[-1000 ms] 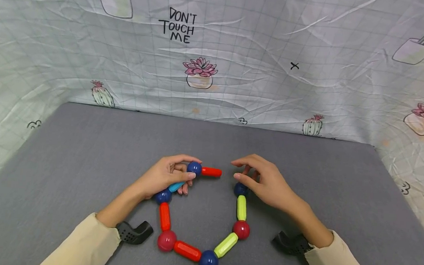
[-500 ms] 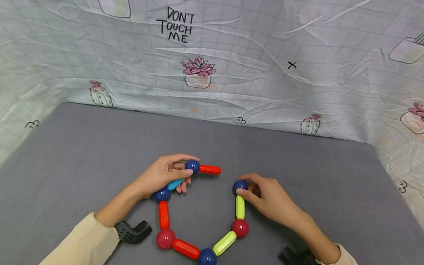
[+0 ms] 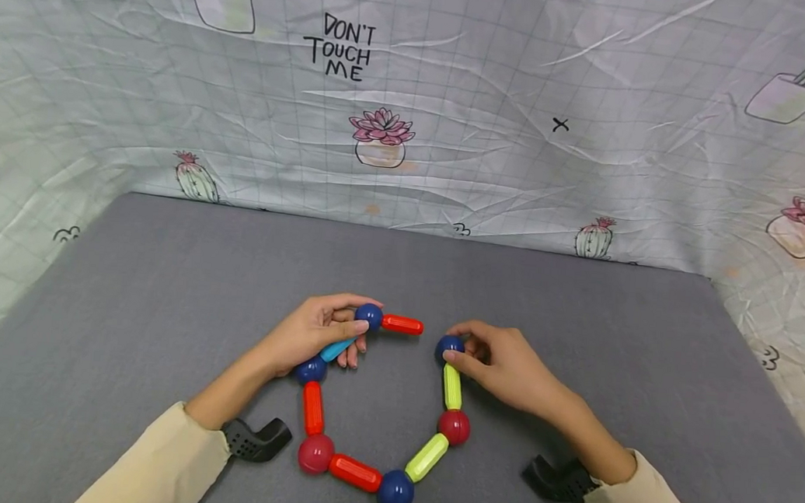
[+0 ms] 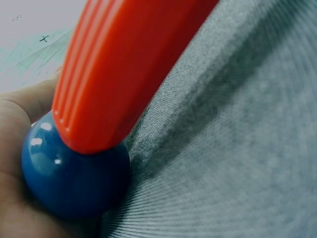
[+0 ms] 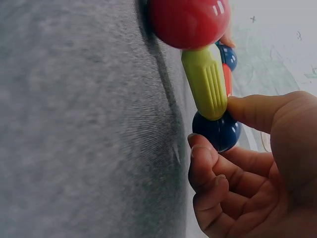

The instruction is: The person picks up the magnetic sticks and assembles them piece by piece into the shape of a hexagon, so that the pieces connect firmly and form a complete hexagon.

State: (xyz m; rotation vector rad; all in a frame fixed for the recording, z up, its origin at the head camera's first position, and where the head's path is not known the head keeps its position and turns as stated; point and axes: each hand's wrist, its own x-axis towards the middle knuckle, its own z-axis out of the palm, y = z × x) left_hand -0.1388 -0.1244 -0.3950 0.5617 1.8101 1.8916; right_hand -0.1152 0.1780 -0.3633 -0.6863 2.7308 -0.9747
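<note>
My left hand [image 3: 316, 330] pinches a blue ball [image 3: 368, 315] of a ball-and-stick magnetic toy chain. From that ball a red stick [image 3: 403, 325] points right, its far end free; a light blue stick [image 3: 336, 349] runs down from it to another blue ball [image 3: 312, 369]. In the left wrist view the red stick [image 4: 124, 64] meets the ball. Opposite, thumb and fingers of my right hand [image 3: 507, 364] pinch the dark blue ball [image 3: 448, 347] that ends the chain. A yellow-green stick [image 3: 452, 387] joins it to a red ball [image 3: 454, 427]. A gap separates the red stick from this dark blue ball.
The chain's near side has red sticks [image 3: 355, 473], a red ball [image 3: 316, 453], a blue ball [image 3: 396, 492] and a second yellow-green stick [image 3: 427, 457]. All lies on a grey tabletop [image 3: 248, 256]. A printed cloth [image 3: 481, 132] hangs behind. Black wrist mounts [image 3: 258, 440] jut near the chain.
My right hand has come down onto the dark blue ball, taken hold of it and drawn it slightly left with its yellow-green stick. The left hand stays in place, holding its ball.
</note>
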